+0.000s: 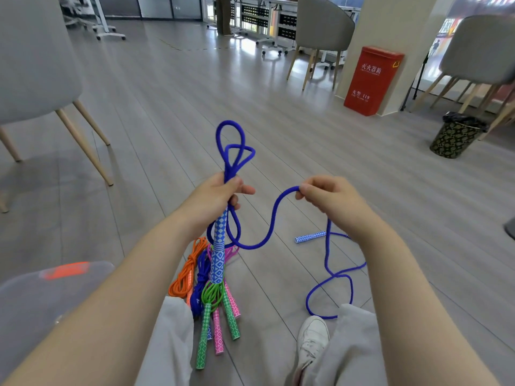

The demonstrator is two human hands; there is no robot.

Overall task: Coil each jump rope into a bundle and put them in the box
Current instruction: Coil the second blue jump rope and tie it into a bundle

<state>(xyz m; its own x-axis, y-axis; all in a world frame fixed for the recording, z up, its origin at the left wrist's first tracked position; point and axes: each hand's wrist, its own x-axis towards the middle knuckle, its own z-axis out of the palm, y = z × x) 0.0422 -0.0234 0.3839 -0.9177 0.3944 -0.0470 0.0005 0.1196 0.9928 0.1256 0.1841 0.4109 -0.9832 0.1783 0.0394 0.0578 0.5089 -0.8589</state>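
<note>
Wide grey plank floor (167, 112) fills the view, with grey chairs (324, 29) standing around and a red box (370, 79) against a pillar at the right. Near it sits a dark patterned bin (455, 136). Down low, the person's light trousers (167, 344) and a white shoe (312, 338) show, and between the legs lies a heap of ropes (206, 291) on the floor, orange, green, pink and blue, handles pointing toward the camera. The blue rope (267, 232) is up in the air: the left hand (217, 196) has its fingers curled tight around a bunch of loops that stick up above the fist, with one patterned blue handle (218, 252) hanging below. From there the rope swings across to the right hand (326, 195), which pinches it between thumb and curled fingers. The rest trails down to the floor in a loose loop, and the second handle (309, 237) lies flat on the planks just beyond the right wrist
</note>
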